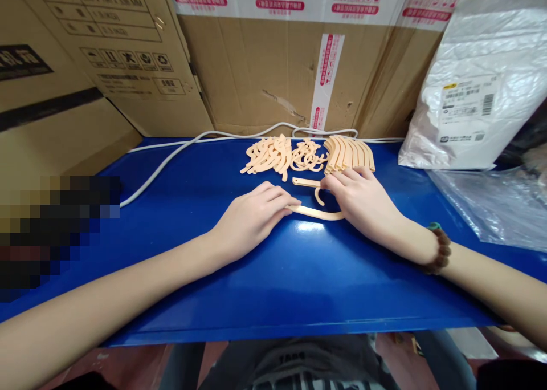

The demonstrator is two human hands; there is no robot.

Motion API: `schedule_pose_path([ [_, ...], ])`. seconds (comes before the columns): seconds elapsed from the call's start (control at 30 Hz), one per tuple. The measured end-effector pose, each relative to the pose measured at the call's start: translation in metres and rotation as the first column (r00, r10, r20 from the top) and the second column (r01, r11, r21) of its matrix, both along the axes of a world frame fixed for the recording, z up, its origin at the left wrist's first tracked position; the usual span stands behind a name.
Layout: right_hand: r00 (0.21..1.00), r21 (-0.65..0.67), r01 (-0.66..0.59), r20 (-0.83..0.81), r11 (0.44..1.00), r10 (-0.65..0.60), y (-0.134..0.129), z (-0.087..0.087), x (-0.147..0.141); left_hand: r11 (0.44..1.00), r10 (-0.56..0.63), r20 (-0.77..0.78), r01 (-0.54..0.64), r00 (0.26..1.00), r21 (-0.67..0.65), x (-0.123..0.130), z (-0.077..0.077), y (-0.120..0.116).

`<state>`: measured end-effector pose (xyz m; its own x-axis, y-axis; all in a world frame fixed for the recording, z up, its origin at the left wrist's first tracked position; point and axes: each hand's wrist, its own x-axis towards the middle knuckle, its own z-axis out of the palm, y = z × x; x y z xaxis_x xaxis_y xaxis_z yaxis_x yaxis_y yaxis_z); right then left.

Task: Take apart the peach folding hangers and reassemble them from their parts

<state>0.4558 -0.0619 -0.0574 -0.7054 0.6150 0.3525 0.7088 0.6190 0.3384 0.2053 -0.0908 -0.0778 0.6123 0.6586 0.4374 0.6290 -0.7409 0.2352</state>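
Note:
My left hand [260, 210] is closed, fingertips pinching the left end of a curved cream plastic strip [318, 212] that looks like a hanger arm. The strip's right end disappears beneath my right hand [359, 199], which is bent over the blue table with its fingers curled. At its fingertips, a short straight cream piece [305, 182] with a hole near its left end pokes out. A small cream hook [318, 196] lies just below that piece, partly covered by the fingers. What sits under my right palm is hidden.
Behind my hands lie a loose heap of cream curved pieces [269, 154], a pile of small hooks [306, 155] and a row of stacked arms [349, 152]. A white cable [166, 165], cardboard boxes [265, 70] and a white plastic bag [461, 93] line the back of the blue table [273, 299].

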Motion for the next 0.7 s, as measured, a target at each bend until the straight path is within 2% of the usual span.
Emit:
schedule_pose_path([
  [0.23,0.999,-0.148,0.024,-0.044,0.989,-0.031,0.001,-0.001,0.001,0.996,-0.071,-0.064,0.074,0.995,0.047,0.0,0.001,0.002],
  [0.4,0.997,-0.13,0.065,-0.03,0.989,-0.069,0.001,-0.002,0.0,0.994,-0.08,-0.087,0.085,0.993,0.063,0.0,0.0,0.002],
  [0.5,0.998,-0.066,0.059,0.016,0.996,-0.058,0.001,-0.001,0.001,0.997,-0.068,-0.08,0.071,0.994,0.031,0.0,0.002,0.001],
  [0.6,1.0,0.049,0.001,0.024,0.999,-0.002,-0.003,0.002,-0.001,1.0,-0.01,-0.024,0.01,1.0,0.012,-0.001,0.007,0.001],
  [0.7,0.986,0.075,-0.165,-0.001,0.983,0.165,-0.011,0.004,-0.007,0.995,0.09,0.024,-0.091,0.996,0.046,-0.004,0.014,0.008],
])
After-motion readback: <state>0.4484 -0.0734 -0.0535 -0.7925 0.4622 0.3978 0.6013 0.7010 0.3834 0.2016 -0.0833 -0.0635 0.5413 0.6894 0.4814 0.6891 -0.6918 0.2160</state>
